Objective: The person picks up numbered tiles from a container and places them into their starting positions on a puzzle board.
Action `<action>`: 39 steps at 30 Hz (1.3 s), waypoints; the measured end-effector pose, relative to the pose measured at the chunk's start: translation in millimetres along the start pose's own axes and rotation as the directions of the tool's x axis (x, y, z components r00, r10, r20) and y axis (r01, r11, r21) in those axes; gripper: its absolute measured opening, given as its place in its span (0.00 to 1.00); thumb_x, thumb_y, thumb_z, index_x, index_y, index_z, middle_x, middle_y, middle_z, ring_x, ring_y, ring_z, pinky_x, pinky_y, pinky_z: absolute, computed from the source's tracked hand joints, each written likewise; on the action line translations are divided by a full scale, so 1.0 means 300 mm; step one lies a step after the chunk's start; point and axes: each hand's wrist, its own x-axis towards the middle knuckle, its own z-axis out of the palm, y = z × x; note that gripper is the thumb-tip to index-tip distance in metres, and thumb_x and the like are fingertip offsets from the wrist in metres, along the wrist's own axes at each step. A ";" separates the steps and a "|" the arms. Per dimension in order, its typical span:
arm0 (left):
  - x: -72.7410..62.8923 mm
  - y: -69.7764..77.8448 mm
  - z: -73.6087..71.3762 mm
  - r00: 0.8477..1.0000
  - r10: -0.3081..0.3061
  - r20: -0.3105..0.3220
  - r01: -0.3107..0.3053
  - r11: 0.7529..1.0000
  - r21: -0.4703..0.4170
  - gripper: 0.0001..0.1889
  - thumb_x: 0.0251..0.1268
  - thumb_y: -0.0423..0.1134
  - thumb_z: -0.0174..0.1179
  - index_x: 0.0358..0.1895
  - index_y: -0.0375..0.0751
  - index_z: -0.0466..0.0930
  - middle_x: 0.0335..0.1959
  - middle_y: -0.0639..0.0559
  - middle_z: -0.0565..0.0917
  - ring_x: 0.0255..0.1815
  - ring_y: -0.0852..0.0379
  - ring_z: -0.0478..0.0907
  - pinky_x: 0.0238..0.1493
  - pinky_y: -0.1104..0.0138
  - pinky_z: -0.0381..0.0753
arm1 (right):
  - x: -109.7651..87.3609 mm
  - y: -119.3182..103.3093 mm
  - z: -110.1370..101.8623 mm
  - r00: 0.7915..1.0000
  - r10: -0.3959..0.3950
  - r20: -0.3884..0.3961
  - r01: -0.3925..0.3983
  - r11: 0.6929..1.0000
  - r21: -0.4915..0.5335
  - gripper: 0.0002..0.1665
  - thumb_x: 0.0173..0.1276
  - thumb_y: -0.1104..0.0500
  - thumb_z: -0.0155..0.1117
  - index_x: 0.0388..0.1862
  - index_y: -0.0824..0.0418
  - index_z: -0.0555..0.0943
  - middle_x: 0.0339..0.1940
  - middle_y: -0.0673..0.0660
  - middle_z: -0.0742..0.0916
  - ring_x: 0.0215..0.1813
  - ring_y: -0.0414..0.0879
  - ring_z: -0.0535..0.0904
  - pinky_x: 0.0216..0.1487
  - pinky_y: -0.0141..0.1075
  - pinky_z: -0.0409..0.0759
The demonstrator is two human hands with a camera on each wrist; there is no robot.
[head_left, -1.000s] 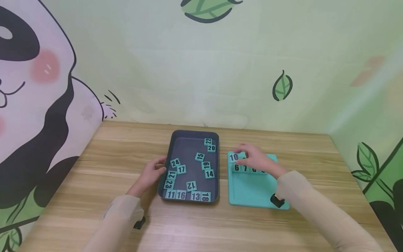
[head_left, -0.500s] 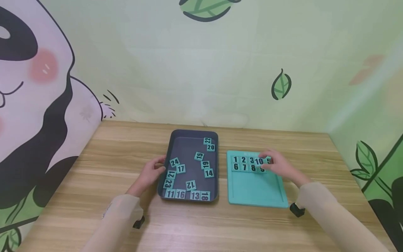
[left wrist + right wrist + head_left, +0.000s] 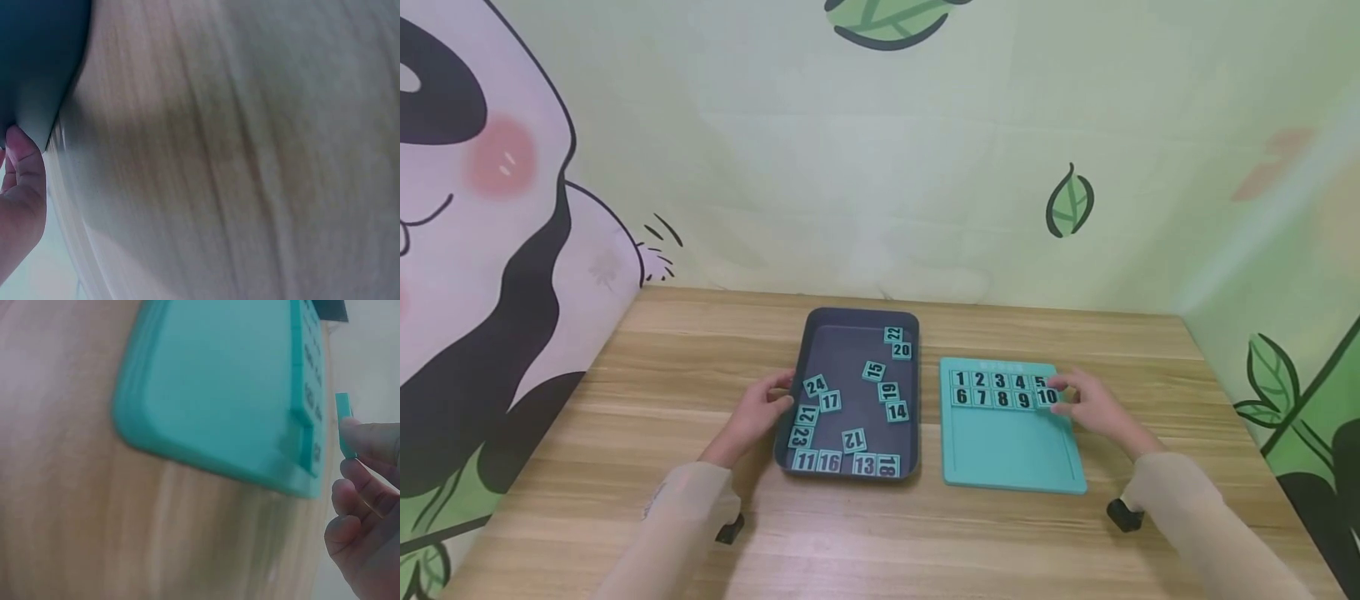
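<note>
In the head view, my right hand pinches a number tile marked 10 between thumb and fingers. It is over the right end of the second row on the turquoise board. The right wrist view shows this tile edge-on, held above the board. Tiles 1 to 9 lie in two rows; tile 5 is partly covered by my fingertips. My left hand holds the left rim of the dark tray, its thumb against the tray wall in the left wrist view.
Several loose number tiles lie in the tray, such as tile 17 and tile 12, turned various ways. Tray and board stand side by side on a wooden table, a narrow gap between them. A printed cloth wall rises behind.
My right hand has carried tile 10 rightward across the board, from its upper left to the right end of the second row, uncovering the tiles beneath. My left hand stays at the tray.
</note>
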 end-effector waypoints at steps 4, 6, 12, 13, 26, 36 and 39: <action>-0.002 0.001 -0.001 1.000 -0.001 -0.002 0.002 1.000 0.002 0.24 0.62 0.30 0.45 0.63 0.40 0.60 0.56 0.39 0.68 0.56 0.41 0.68 0.54 0.53 0.72 | -0.006 0.019 0.007 1.000 0.018 0.002 -0.018 1.000 0.015 0.23 0.54 0.67 0.60 0.50 0.71 0.72 0.46 0.70 0.76 0.33 0.48 0.73 0.28 0.33 0.74; -0.002 0.002 -0.001 1.000 -0.003 0.000 0.003 1.000 0.005 0.24 0.62 0.30 0.45 0.63 0.40 0.60 0.56 0.40 0.68 0.56 0.41 0.68 0.54 0.53 0.72 | -0.008 0.029 0.015 1.000 0.024 -0.004 -0.024 1.000 0.006 0.22 0.54 0.67 0.60 0.49 0.71 0.73 0.46 0.70 0.76 0.34 0.48 0.74 0.29 0.32 0.74; -0.003 0.002 -0.003 1.000 -0.004 0.002 0.004 1.000 0.016 0.24 0.63 0.30 0.45 0.63 0.40 0.60 0.57 0.40 0.68 0.57 0.41 0.68 0.54 0.53 0.72 | -0.004 0.061 0.049 0.999 0.035 -0.031 -0.036 0.998 -0.048 0.20 0.54 0.66 0.61 0.47 0.70 0.75 0.45 0.68 0.78 0.44 0.56 0.73 0.41 0.45 0.74; -0.003 0.001 -0.004 1.000 0.000 0.000 0.000 1.000 0.017 0.24 0.63 0.30 0.45 0.63 0.40 0.60 0.56 0.40 0.68 0.57 0.41 0.68 0.54 0.53 0.72 | -0.002 0.065 0.056 0.999 0.034 -0.039 -0.036 0.998 -0.058 0.20 0.54 0.65 0.61 0.47 0.70 0.75 0.46 0.68 0.78 0.46 0.58 0.73 0.44 0.48 0.73; 0.002 -0.004 -0.002 1.000 -0.018 0.004 0.018 1.000 -0.002 0.23 0.63 0.31 0.45 0.63 0.42 0.60 0.57 0.41 0.67 0.58 0.42 0.67 0.56 0.53 0.70 | -0.005 0.053 0.077 0.993 0.097 -0.070 -0.104 0.989 -0.108 0.23 0.57 0.63 0.58 0.52 0.68 0.72 0.48 0.68 0.74 0.51 0.62 0.70 0.50 0.55 0.70; 0.002 0.000 -0.002 1.000 -0.022 0.005 0.022 1.000 -0.012 0.24 0.63 0.31 0.45 0.63 0.41 0.60 0.56 0.40 0.68 0.58 0.41 0.66 0.56 0.53 0.70 | 0.010 0.015 0.063 0.992 0.108 -0.064 -0.118 0.977 -0.176 0.27 0.58 0.58 0.58 0.56 0.65 0.69 0.46 0.67 0.74 0.47 0.59 0.72 0.41 0.48 0.75; 0.001 0.001 -0.003 1.000 -0.021 0.006 0.021 1.000 -0.011 0.24 0.63 0.31 0.45 0.63 0.41 0.60 0.56 0.40 0.68 0.58 0.41 0.67 0.56 0.53 0.70 | 0.020 -0.013 0.056 0.993 0.088 -0.084 -0.101 0.981 -0.164 0.28 0.58 0.58 0.57 0.58 0.64 0.68 0.47 0.67 0.73 0.47 0.59 0.72 0.40 0.49 0.75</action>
